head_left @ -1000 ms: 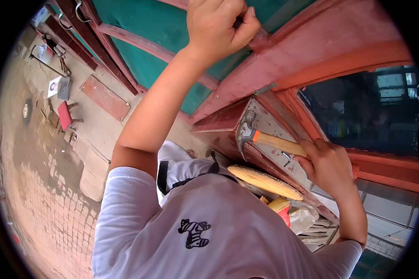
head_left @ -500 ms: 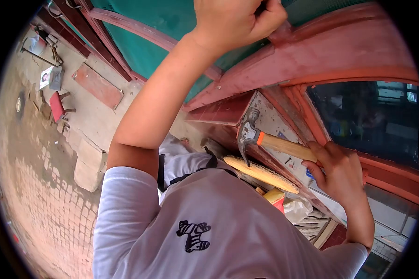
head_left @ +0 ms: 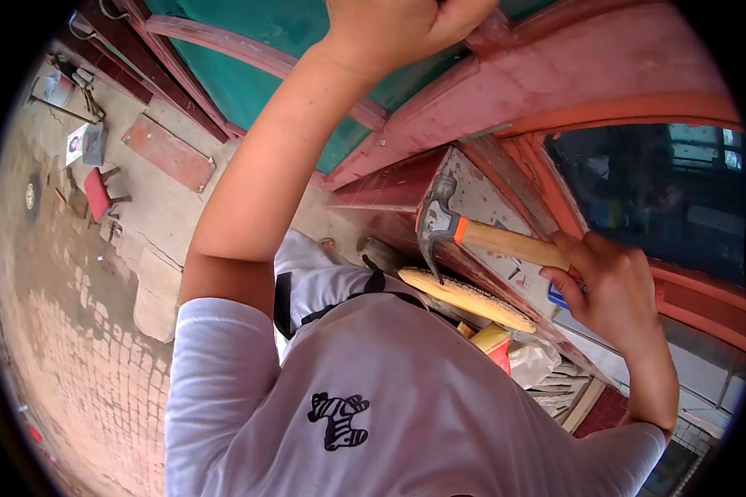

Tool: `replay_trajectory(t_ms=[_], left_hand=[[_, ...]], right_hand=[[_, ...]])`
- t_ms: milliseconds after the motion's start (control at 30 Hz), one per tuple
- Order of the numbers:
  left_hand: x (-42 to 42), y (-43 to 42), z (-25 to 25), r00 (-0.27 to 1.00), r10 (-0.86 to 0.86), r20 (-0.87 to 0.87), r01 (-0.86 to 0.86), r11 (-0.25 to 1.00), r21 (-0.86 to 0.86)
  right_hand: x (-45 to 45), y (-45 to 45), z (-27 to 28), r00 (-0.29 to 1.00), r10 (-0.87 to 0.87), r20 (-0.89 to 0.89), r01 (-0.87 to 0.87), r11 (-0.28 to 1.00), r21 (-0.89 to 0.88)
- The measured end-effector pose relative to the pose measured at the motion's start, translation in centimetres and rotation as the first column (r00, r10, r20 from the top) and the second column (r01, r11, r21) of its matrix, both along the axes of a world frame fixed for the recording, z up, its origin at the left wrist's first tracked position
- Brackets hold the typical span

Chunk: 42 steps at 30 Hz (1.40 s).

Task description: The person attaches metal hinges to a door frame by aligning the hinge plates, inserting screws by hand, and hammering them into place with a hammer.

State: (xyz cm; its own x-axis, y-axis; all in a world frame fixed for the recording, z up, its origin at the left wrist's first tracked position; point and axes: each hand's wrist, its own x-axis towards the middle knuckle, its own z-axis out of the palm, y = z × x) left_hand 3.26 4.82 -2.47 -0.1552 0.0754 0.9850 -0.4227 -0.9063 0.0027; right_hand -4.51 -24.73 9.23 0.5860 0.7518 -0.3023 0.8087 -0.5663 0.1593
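Note:
My right hand (head_left: 612, 286) is wrapped round the wooden handle of a claw hammer (head_left: 510, 245). The hammer has an orange band below its worn steel head, which points left over a speckled ledge (head_left: 477, 195). My left hand (head_left: 402, 29) is raised at the top edge, close to a pink wooden frame (head_left: 588, 70) with green mesh (head_left: 249, 99). Its fingers look curled, but the view cuts them off, so what they hold is hidden. On the ledge, a small nail-like piece (head_left: 515, 271) and a blue object (head_left: 558, 296) lie near the hammer.
Beside the ledge stands a dark window with a red frame (head_left: 564, 195). Below are a yellow oblong object (head_left: 464, 300), a plastic bag (head_left: 532, 363) and stacked wood. A red stool (head_left: 98, 195) and a flat reddish board (head_left: 167, 151) are on the ground at left.
My left hand has risen slightly, further past the top edge. The right hand still grips the hammer, with only a small shift. The whole view has tilted a little.

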Motion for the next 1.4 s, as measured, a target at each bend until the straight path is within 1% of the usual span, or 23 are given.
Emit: replay_trajectory(t_ms=[33,133,167,233,400,500,533,567,633,700,767,800,900,933,967,1000,1067,1100,1167,1200,1300,1367,1400], left_hand=[[0.1,-0.1,0.0,1.000,-0.015,0.021,0.014,1.000,0.007],[0.7,0.3,0.1,0.994,-0.042,0.102,0.039,0.999,0.026],[0.9,0.7,0.2,0.991,-0.039,0.125,0.035,0.999,0.035],[0.6,0.3,-0.2,0.994,-0.052,0.098,0.049,0.998,0.029],[0.8,0.3,-0.2,0.998,-0.022,0.066,0.020,1.000,0.023],[0.8,0.1,0.0,0.991,-0.048,0.123,0.045,0.999,0.026],[0.9,0.4,0.1,0.989,-0.043,0.140,0.039,0.999,0.030],[0.9,0.7,0.2,0.987,-0.038,0.156,0.033,0.999,0.033],[0.8,0.5,-0.1,0.991,-0.034,0.131,0.030,0.999,0.033],[0.7,0.3,-0.1,0.995,-0.020,0.093,0.018,1.000,0.020],[1.0,0.2,-0.1,0.995,-0.018,0.097,0.016,1.000,0.021],[1.5,0.5,-0.2,0.992,-0.022,0.122,0.018,0.999,0.034],[1.5,0.5,-0.3,0.991,-0.033,0.130,0.027,0.999,0.047],[1.3,0.5,-0.1,0.992,-0.076,0.096,0.077,0.997,-0.009],[1.1,0.5,0.2,0.990,-0.121,0.066,0.125,0.990,-0.068],[0.4,-0.7,0.1,0.969,-0.246,0.006,0.242,0.950,-0.199],[-0.1,-1.0,0.0,0.967,-0.251,-0.045,0.235,0.946,-0.222],[0.4,-0.6,0.0,0.989,-0.146,-0.027,0.143,0.984,-0.105],[0.6,-0.3,0.5,0.999,-0.042,-0.010,0.042,0.999,0.015],[0.4,-0.4,0.6,0.999,-0.040,-0.030,0.040,0.999,0.020],[-0.4,-0.5,0.6,0.991,-0.059,-0.121,0.064,0.997,0.034],[-2.2,0.9,-0.4,0.953,-0.136,-0.269,0.154,0.987,0.044],[-2.7,0.5,-0.9,0.967,-0.141,-0.211,0.151,0.988,0.035]], right_hand=[[0.7,-0.2,-0.3,1.000,-0.017,-0.013,0.017,1.000,0.018],[4.0,-1.2,-1.7,0.996,0.001,0.091,0.002,0.999,-0.038],[4.1,-1.0,-1.9,0.997,0.001,0.080,0.002,0.999,-0.045],[2.1,-1.2,-1.8,1.000,-0.019,0.025,0.022,0.996,-0.090],[-0.7,-0.5,-0.3,1.000,0.018,-0.010,-0.018,1.000,-0.016],[3.2,-0.7,-1.2,0.994,-0.087,0.068,0.085,0.996,0.026],[3.7,-0.7,-1.5,0.994,-0.064,0.086,0.063,0.998,0.010],[3.8,-0.2,-1.7,0.995,-0.062,0.081,0.061,0.998,0.017],[2.2,-0.3,-1.6,0.995,-0.088,0.043,0.088,0.996,0.001],[1.1,-0.4,-1.0,0.999,-0.037,0.019,0.037,0.999,0.005],[0.2,-0.5,-0.5,1.000,-0.014,0.003,0.014,1.000,0.003],[0.3,-0.4,-0.3,0.999,-0.016,-0.041,0.017,1.000,0.008],[4.2,-1.1,-2.0,0.991,-0.136,0.011,0.135,0.988,0.068],[4.5,-1.6,-2.8,0.997,-0.058,0.050,0.056,0.998,0.042],[4.4,-1.3,-3.0,0.996,-0.069,0.058,0.066,0.996,0.053],[3.4,-1.3,-3.0,0.994,-0.094,0.055,0.091,0.995,0.051],[1.6,-2.4,-3.0,0.993,-0.113,0.028,0.111,0.992,0.057],[0.5,-3.2,-2.9,0.989,-0.146,-0.008,0.146,0.986,0.086],[-1.8,-4.8,-2.7,0.975,-0.211,-0.070,0.219,0.964,0.148],[-3.1,-5.8,-2.7,0.946,-0.295,-0.133,0.313,0.939,0.143],[-6.9,-9.7,-5.5,0.836,-0.453,-0.310,0.540,0.779,0.319],[-9.8,-12.2,-8.2,0.673,-0.570,-0.471,0.738,0.562,0.374],[-11.4,-13.3,-9.6,0.575,-0.601,-0.555,0.818,0.434,0.377]])
